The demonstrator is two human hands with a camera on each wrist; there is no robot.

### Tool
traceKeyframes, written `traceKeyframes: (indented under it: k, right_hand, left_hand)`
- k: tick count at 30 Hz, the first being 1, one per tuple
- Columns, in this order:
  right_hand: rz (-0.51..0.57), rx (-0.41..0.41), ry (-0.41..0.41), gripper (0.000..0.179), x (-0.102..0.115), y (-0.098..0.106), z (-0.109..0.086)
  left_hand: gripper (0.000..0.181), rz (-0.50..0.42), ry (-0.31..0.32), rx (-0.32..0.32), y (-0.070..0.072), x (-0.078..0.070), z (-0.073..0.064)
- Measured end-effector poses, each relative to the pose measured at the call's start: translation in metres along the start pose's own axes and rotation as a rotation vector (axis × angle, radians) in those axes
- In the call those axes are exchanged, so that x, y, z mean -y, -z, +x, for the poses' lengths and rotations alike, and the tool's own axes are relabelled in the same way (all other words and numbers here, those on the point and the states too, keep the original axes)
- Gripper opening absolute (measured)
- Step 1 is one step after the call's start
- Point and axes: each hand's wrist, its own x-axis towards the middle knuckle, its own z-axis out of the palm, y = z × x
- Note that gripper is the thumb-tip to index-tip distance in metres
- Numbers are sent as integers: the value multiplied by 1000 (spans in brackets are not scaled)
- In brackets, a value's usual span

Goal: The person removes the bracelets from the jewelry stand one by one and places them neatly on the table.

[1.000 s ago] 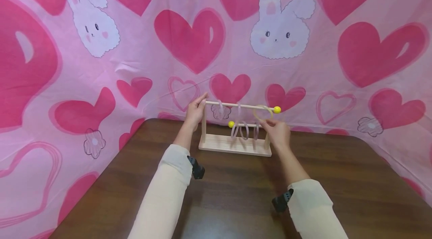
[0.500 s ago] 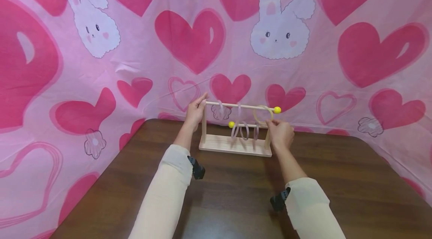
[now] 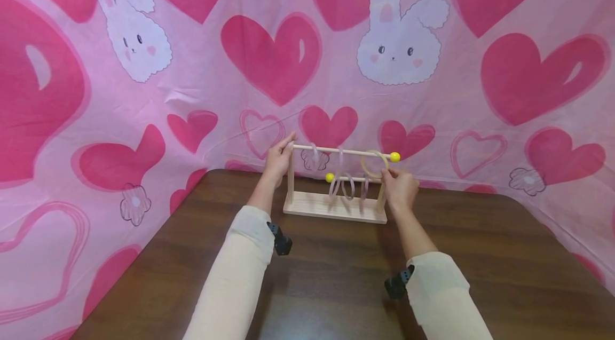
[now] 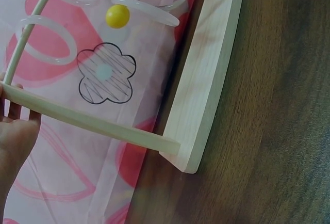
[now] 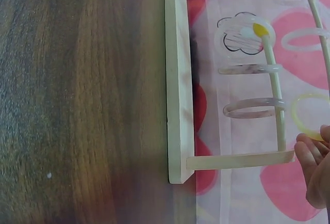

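By the right grip [image 3: 400, 189], the yellow ring [image 5: 293, 113] is pinched at its low edge, between thumb and fingers. The ring is just up and to the left of those fingertips, next to the top bar [image 3: 351, 151]; whether it is looped around the bar cannot be told for sure. The yellow ball [image 3: 395, 157] on the bar's end is just above the right grip. By the left grip [image 3: 277, 161], the wooden stand [image 3: 333, 214] is held at the top of its left post [image 3: 290, 182]. Between the two grips, two clear rings [image 3: 314, 157] are hung on the top bar, and three lower rings [image 3: 348, 188] are hung on the short bar below. The stand is set on the tabletop [image 3: 331, 281], under both grips. The yellow ring could be dropped if it is pinched too weakly, as it is thin and is held by just one edge. The stand could be tipped or slid if the ring is snagged on the ball and pulled hard, or if the post is let go. The lower rings could be bumped, too, if the right grip is swung left and down.
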Motion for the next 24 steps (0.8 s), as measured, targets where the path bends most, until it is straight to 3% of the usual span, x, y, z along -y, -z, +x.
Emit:
traceKeyframes:
  k: [24]
  right_hand:
    - [216,-98,-49,21,-4,1,0]
  left_hand:
    - [35,-46,32,19,1,-1,1]
